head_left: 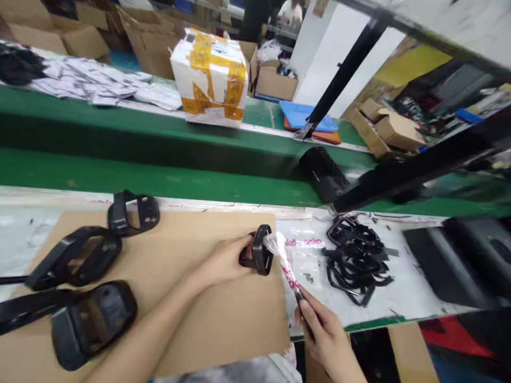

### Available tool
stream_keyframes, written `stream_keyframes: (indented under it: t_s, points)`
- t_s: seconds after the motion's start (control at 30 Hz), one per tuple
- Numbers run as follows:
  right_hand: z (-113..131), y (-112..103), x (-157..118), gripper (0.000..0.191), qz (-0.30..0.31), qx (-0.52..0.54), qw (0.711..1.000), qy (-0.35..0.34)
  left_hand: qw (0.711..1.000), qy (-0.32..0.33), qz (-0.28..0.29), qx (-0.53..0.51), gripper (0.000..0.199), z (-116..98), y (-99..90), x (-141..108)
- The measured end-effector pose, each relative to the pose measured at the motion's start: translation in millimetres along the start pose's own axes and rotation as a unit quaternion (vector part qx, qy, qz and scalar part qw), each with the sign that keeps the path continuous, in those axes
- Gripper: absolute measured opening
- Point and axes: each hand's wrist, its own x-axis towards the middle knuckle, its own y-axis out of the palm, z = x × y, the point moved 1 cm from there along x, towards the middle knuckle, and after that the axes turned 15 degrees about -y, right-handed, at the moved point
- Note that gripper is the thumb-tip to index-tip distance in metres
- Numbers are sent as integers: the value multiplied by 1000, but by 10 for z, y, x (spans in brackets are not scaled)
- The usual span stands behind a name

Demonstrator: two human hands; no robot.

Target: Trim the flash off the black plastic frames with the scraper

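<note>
My left hand (231,259) is closed round a small black frame-like part (262,250), held over the right edge of a brown cardboard sheet (215,314). In my right hand (319,324) is the dark handle of a tool whose head (279,247) is wrapped in white plastic with red print. That wrapped head touches or nearly touches the right side of the black part. Three larger black parts lie on the left of the cardboard: one at the top (133,214), one in the middle (75,256) and one lower down (93,322).
A pile of thin black frames (355,258) lies right of the cardboard. A black device (325,173) leans by a black post (343,74). Behind, a green ledge (159,183) runs across, with a taped white box (211,77), white packets (91,80) and blue trays (307,116) above it.
</note>
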Motion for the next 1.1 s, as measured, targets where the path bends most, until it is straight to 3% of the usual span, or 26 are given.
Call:
stream_keyframes:
  t_s: [0.07, 0.13, 0.2, 0.27, 0.4, 0.5, 0.7, 0.83, 0.93, 1.0, 1.1]
  points:
    - [-8, 36, -2, 92, -13, 20, 1000, 4, 995, 65, 78, -11, 49, -1, -80, -54]
    - [2, 76, 1, 90, -20, 37, 999, 8, 990, 91, 104, -24, 59, -16, -113, -95]
    - [33, 120, 10, 88, -18, 51, 998, 10, 993, 80, 73, -45, 54, -43, -83, -115]
    - [78, 166, 20, 87, -10, 63, 998, 16, 999, 22, -4, -47, 43, -60, -20, -110]
    - [199, 223, 25, 83, -6, 85, 996, 11, 989, -93, -106, -42, 51, -33, 41, -60]
    - [312, 205, 8, 78, -37, 77, 996, -20, 980, -142, -119, -64, 59, 26, 4, -27]
    - [386, 162, 72, 65, -118, -28, 981, -152, 978, -149, -123, -82, 60, 98, 29, 18]
    - [326, 147, 240, 62, -29, -120, 981, -147, 974, -150, -144, -86, 61, 112, 71, 63]
    - [362, 15, 291, 62, 20, -148, 981, -122, 973, -152, -141, -102, 65, 104, 64, 74]
    - [414, -106, 262, 64, 3, -144, 983, -116, 972, -156, -131, -116, 67, 95, 48, 68]
    - [484, -214, 191, 66, -80, -149, 973, -155, 971, -153, -119, -137, 67, 78, 25, 57]
